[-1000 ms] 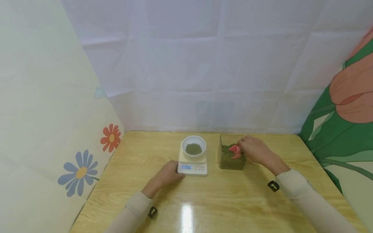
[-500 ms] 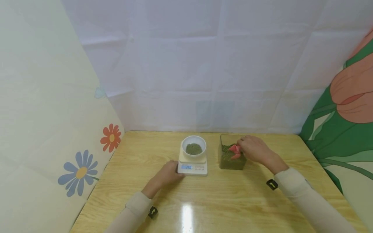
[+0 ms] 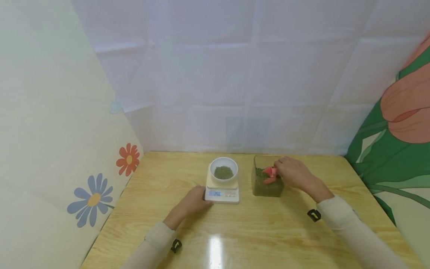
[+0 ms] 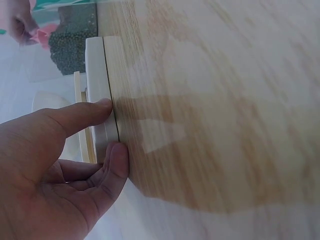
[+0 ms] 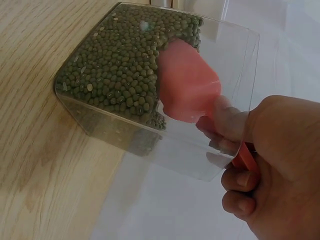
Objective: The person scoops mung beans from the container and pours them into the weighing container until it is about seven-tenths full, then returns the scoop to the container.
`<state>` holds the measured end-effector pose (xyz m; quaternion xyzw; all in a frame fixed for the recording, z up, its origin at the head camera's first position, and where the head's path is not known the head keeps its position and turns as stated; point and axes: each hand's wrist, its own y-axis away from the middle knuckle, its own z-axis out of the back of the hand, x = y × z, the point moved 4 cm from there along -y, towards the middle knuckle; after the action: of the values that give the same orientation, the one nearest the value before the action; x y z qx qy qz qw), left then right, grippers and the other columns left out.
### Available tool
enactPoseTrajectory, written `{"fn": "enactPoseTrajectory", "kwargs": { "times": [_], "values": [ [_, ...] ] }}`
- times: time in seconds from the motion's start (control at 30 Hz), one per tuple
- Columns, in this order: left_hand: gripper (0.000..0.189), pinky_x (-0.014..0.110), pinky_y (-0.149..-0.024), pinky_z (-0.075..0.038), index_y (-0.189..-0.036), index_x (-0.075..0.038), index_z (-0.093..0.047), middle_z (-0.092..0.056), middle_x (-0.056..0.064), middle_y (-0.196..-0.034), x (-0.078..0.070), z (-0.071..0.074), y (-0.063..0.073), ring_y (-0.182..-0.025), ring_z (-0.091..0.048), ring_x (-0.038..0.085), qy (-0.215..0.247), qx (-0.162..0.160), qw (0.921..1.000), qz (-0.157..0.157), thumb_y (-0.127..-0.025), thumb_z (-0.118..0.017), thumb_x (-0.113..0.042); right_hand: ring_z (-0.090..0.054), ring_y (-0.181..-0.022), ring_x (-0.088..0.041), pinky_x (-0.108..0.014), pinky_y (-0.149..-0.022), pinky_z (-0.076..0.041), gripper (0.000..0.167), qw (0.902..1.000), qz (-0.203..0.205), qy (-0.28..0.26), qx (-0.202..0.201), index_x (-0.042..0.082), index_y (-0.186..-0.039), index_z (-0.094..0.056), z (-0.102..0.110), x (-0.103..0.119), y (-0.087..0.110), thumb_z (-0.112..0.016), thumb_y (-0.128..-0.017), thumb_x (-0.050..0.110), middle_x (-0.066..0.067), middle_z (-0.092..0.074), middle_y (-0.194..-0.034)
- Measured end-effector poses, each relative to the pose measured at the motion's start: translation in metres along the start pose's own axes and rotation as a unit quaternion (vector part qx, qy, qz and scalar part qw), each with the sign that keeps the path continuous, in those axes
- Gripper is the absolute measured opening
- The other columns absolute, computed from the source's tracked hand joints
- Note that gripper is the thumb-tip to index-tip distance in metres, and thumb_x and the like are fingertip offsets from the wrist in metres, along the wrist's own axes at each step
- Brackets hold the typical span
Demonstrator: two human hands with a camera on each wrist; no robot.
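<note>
My right hand (image 3: 293, 172) grips the handle of a pink scoop (image 5: 187, 82) at the rim of a clear square container (image 5: 220, 37). The scoop's bowl reaches into the mung beans (image 5: 117, 70) inside. To the left, a white kitchen scale (image 3: 231, 195) stands on the table with its display lit. My left hand (image 3: 194, 201) holds the scale's near left corner, thumb (image 4: 95, 111) along its front edge and fingers curled at its side. A white bowl (image 3: 224, 161) with green beans (image 3: 223, 172) in its bottom rests on the scale's platform.
The wooden table (image 3: 235, 231) carries the scale and the container side by side. A white cloth backdrop (image 3: 201, 93) hangs behind the table. Flower-printed panels stand at the left (image 3: 50, 130) and right.
The scoop has shifted slightly left and tipped a little in the container. My left hand, the scale and the bowl have stayed in place.
</note>
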<state>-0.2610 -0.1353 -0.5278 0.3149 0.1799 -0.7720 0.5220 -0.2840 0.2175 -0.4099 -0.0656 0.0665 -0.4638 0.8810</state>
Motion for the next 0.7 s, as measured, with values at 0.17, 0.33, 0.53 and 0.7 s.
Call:
{"fn": "enactPoseTrajectory", "kwargs": {
  "times": [0.17,0.33,0.53,0.7],
  "values": [
    [0.029,0.030,-0.072,-0.057,-0.114,-0.004,-0.071,-0.070,0.001,-0.094,-0.0011,-0.0003,0.0001,-0.077,-0.062,0.013,0.002,0.004,1.0000,-0.003,-0.090,-0.081,-0.017,-0.069,-0.088,-0.031,-0.045,-0.074,-0.061,0.008,0.9998,-0.011,-0.016,-0.002,0.002,-0.099,-0.071,-0.0020,-0.0014,0.0005,-0.075,-0.093,-0.001,-0.011,-0.073,-0.096],
    [0.030,0.029,-0.073,-0.057,-0.115,-0.004,-0.071,-0.070,0.001,-0.095,-0.0013,-0.0001,0.0002,-0.079,-0.062,0.013,-0.004,0.002,1.0000,-0.004,-0.090,-0.081,-0.017,-0.068,-0.086,-0.029,-0.045,-0.070,-0.060,0.008,0.9993,-0.024,-0.028,-0.005,0.003,-0.100,-0.072,-0.0034,-0.0036,0.0004,-0.076,-0.096,0.008,-0.010,-0.073,-0.096],
    [0.030,0.029,-0.071,-0.056,-0.114,-0.003,-0.071,-0.069,0.002,-0.094,-0.0001,-0.0006,-0.0005,-0.078,-0.061,0.013,-0.012,-0.001,0.9999,-0.007,-0.089,-0.082,-0.016,-0.065,-0.079,-0.025,-0.041,-0.064,-0.056,0.016,0.9986,-0.035,-0.040,-0.005,0.004,-0.101,-0.071,-0.0045,-0.0061,0.0003,-0.073,-0.100,0.020,-0.007,-0.071,-0.092],
    [0.029,0.029,-0.072,-0.057,-0.115,-0.004,-0.071,-0.070,0.002,-0.094,0.0000,-0.0005,-0.0007,-0.078,-0.062,0.013,-0.008,0.000,1.0000,-0.006,-0.090,-0.081,-0.015,-0.063,-0.076,-0.023,-0.041,-0.062,-0.054,0.018,0.9982,-0.036,-0.046,-0.008,0.003,-0.102,-0.071,-0.0071,-0.0084,0.0005,-0.071,-0.101,0.021,-0.007,-0.069,-0.090]
  ]
}}
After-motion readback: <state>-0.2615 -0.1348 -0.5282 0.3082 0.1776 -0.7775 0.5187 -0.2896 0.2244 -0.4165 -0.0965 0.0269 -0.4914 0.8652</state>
